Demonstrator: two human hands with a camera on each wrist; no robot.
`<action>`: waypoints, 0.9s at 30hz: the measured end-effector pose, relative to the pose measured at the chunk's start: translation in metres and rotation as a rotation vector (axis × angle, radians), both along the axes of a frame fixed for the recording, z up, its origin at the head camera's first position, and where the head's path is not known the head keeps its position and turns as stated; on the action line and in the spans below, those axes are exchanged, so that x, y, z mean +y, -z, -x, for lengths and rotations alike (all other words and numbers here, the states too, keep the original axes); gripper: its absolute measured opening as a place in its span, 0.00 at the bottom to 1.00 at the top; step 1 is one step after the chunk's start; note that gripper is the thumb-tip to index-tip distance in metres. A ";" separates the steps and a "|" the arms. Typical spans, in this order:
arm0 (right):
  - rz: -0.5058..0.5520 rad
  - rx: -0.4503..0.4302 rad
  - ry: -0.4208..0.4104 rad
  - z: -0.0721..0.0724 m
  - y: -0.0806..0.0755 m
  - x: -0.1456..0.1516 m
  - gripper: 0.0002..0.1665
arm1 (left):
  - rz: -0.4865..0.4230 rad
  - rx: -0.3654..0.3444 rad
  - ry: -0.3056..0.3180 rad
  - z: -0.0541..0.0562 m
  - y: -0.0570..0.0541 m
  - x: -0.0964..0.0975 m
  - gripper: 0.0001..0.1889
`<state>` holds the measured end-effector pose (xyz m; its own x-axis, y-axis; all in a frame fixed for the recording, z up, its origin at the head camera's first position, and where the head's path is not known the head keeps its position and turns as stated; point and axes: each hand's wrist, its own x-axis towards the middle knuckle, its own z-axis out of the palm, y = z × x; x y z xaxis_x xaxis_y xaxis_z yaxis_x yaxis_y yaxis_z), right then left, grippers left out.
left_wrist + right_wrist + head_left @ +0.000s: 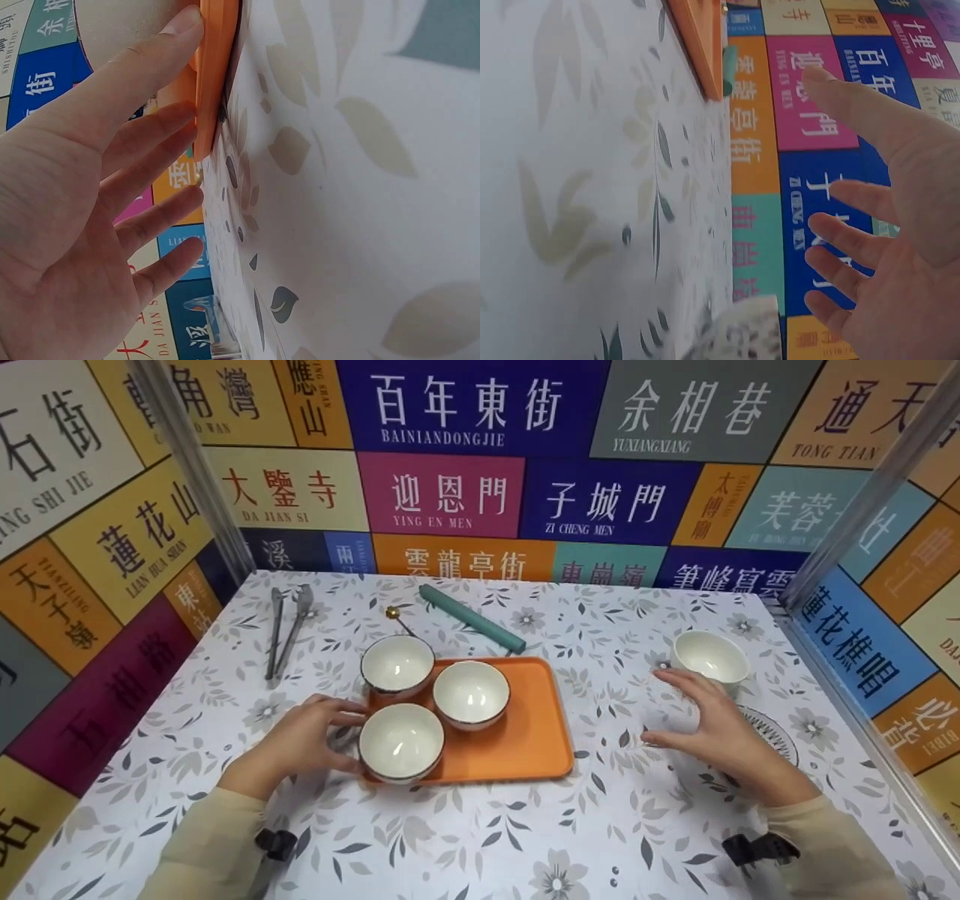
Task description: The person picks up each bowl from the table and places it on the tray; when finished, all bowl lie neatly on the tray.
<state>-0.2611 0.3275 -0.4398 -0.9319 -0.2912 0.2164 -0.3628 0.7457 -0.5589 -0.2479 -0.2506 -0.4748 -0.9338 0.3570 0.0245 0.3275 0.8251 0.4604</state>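
Note:
Three cream bowls with dark rims, one in front [401, 742], one behind [397, 664] and one to the right [471, 694], stand on the left part of an orange tray [536, 720]. My left hand [304, 742] is at the tray's left edge beside the front bowl. In the left wrist view its thumb and some fingers, extended, meet the tray's rim [216, 67]; firm contact is hard to judge. Well right of the tray, my right hand [709, 727] is spread above the table and holds nothing. It partly covers a patterned plate [772, 739].
Beyond the right hand stands another cream bowl [712, 656]. Metal tongs [287, 634] lie at the back left. Behind the tray lie a teal rolled or rod-like thing [472, 619] and a thin utensil with a gold end [393, 613]. Printed panels surround the flowered tabletop [487, 840].

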 end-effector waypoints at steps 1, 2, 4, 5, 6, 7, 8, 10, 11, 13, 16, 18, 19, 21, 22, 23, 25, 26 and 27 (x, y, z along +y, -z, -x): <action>-0.006 0.002 0.000 -0.001 -0.001 0.004 0.57 | -0.002 -0.001 0.000 0.001 0.000 0.000 0.34; -0.013 0.006 0.001 -0.002 -0.002 0.009 0.58 | -0.002 -0.002 0.000 0.001 0.000 0.000 0.34; -0.030 0.022 -0.001 -0.003 -0.004 0.018 0.57 | -0.003 -0.008 -0.002 0.002 0.000 0.000 0.34; -0.040 0.033 0.000 -0.004 -0.004 0.022 0.56 | -0.001 -0.010 -0.001 0.002 0.000 0.000 0.34; -0.048 0.035 0.002 -0.005 -0.005 0.026 0.56 | 0.000 -0.011 0.001 0.002 0.000 0.000 0.34; -0.056 0.031 0.006 -0.006 -0.006 0.030 0.56 | 0.000 -0.013 0.002 0.002 0.000 0.000 0.34; -0.064 0.023 0.014 -0.007 -0.007 0.034 0.56 | 0.001 -0.013 0.003 0.002 0.000 0.000 0.34; -0.089 -0.002 0.032 -0.009 -0.009 0.042 0.58 | 0.000 -0.016 0.001 0.002 0.001 0.000 0.35; -0.103 -0.018 0.041 -0.010 -0.010 0.045 0.59 | 0.000 -0.017 0.000 0.002 0.001 -0.001 0.35; -0.136 -0.049 0.050 -0.011 -0.012 0.052 0.62 | -0.002 -0.018 -0.004 0.002 0.001 -0.001 0.35; -0.179 -0.084 0.055 -0.013 -0.014 0.062 0.66 | -0.001 -0.016 -0.004 0.001 0.001 -0.002 0.36; -0.200 -0.097 0.053 -0.014 -0.014 0.068 0.67 | 0.000 -0.017 -0.003 0.001 0.001 -0.002 0.36; -0.209 -0.103 0.052 -0.015 -0.014 0.072 0.68 | 0.002 -0.016 -0.002 0.001 0.001 -0.002 0.36; -0.223 -0.112 0.050 -0.016 -0.013 0.080 0.69 | 0.003 -0.018 -0.003 0.001 0.001 -0.001 0.36; -0.227 -0.116 0.051 -0.017 -0.013 0.083 0.70 | 0.003 -0.020 -0.004 0.001 0.001 -0.001 0.36; -0.236 -0.120 0.052 -0.017 -0.012 0.087 0.71 | 0.003 -0.019 -0.001 0.000 0.001 -0.001 0.36; -0.249 -0.138 0.062 -0.019 -0.011 0.095 0.73 | 0.003 -0.022 -0.004 0.000 0.000 0.000 0.35; -0.257 -0.153 0.071 -0.019 -0.010 0.098 0.74 | 0.003 -0.025 -0.007 0.000 -0.001 0.001 0.35; -0.265 -0.169 0.078 -0.020 -0.010 0.101 0.75 | 0.003 -0.027 -0.009 0.000 -0.001 0.001 0.35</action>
<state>-0.2409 0.4284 -0.4300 -0.9699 -0.2428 -0.0172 -0.2171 0.8951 -0.3895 -0.2478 -0.2496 -0.4737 -0.9371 0.3489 -0.0021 0.3076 0.8290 0.4670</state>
